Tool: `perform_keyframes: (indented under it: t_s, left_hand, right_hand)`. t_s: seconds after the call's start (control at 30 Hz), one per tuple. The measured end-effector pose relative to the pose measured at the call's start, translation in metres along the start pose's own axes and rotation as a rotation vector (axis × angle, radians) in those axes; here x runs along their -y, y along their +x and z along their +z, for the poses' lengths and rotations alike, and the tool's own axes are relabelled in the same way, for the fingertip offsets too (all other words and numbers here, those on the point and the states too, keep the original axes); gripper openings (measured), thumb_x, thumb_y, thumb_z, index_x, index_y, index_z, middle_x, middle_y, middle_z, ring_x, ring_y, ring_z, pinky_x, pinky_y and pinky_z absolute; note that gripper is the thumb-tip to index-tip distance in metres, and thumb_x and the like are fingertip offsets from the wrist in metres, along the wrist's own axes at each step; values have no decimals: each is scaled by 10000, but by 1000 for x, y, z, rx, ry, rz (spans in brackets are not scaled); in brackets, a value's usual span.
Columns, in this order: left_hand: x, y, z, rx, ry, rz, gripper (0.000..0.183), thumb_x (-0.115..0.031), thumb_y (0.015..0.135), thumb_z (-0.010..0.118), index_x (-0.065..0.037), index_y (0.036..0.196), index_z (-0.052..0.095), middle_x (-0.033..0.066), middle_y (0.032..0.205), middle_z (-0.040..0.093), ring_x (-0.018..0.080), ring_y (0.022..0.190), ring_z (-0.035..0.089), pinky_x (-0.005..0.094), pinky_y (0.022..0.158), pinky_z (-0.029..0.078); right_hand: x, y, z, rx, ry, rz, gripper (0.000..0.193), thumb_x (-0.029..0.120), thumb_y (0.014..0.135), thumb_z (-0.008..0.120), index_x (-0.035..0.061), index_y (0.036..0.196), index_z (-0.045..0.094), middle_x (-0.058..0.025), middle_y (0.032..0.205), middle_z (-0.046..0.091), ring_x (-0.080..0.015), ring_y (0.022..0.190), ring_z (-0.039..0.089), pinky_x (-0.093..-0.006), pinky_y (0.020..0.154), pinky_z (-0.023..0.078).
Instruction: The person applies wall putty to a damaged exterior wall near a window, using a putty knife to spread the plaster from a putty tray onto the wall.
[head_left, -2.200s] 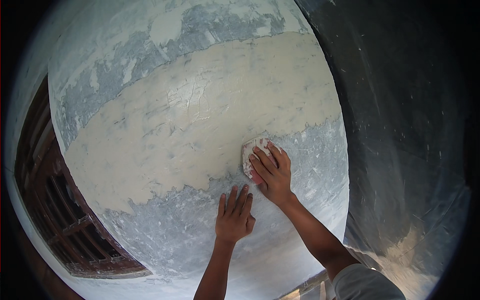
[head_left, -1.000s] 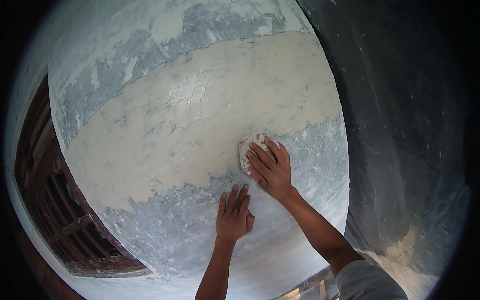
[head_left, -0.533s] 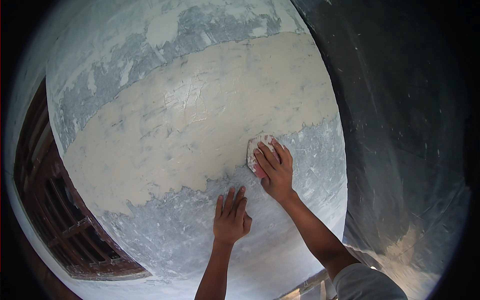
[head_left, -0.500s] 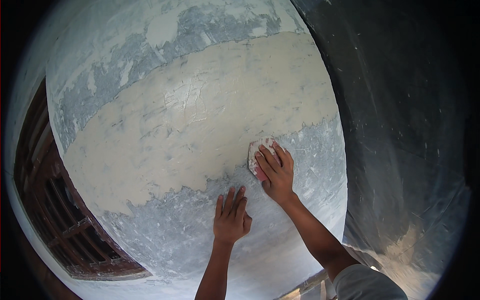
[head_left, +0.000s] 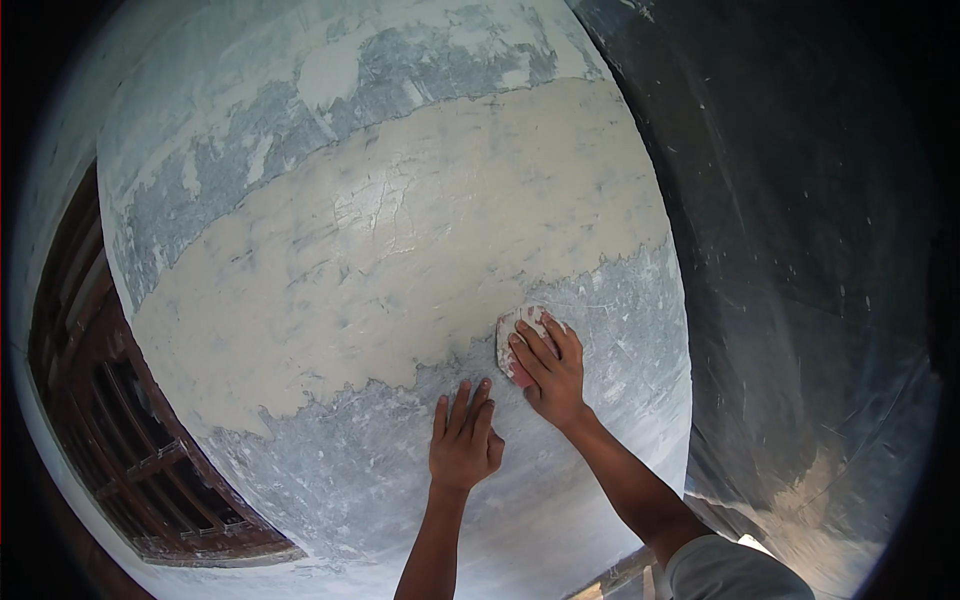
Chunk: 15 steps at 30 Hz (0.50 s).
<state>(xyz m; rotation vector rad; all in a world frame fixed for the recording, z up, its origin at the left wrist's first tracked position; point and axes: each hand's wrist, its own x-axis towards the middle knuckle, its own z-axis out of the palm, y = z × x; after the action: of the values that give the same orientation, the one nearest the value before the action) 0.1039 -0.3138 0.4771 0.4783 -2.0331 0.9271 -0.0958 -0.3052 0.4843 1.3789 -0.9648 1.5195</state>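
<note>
Head: right hand (head_left: 556, 385) holds one pad (head_left: 506, 348) (one left hand (head_left: 463, 451) near).

No texts, labels, brands, numbers or signs can be read; no lettering made out anywhere in view.

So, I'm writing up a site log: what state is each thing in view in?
Right hand: gripping the pad.
Pad: flat against the wall, smeared with white.
Left hand: holding nothing, fingers extended.
Wall: partly coated, grey patches bare.
Cream coat: shiny in places, lower edge ragged.
Barred frame: pale-smeared; open or shut unclear.
Dark sheet: flecked with pale specks.
</note>
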Motion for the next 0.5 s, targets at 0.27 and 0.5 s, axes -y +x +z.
perform_keyframes:
  t_s: [0.27, 0.5]
  left_hand:
    - [-1, -1, -1, -8, -9, -3, 316, -153, 874, 482, -44, 1151, 590, 111, 1396, 626, 338, 1369, 519, 537, 1191, 278]
    - [0, -1, 2, -12, -5, -2, 319, -155, 876, 482, -47, 1154, 593, 111, 1395, 626, 341, 1364, 521, 538, 1193, 276]
  right_hand:
    - [-8, 29, 0, -58, -30, 34, 545, -25, 739, 655, 99, 1269, 679, -67, 1405, 611, -364, 1354, 462, -534, 1111, 342]
    - [-2, 20, 7, -145, -7, 10, 590, -25, 710, 645, 120, 1282, 668, -43, 1440, 581, -348, 1378, 440, -544, 1133, 306]
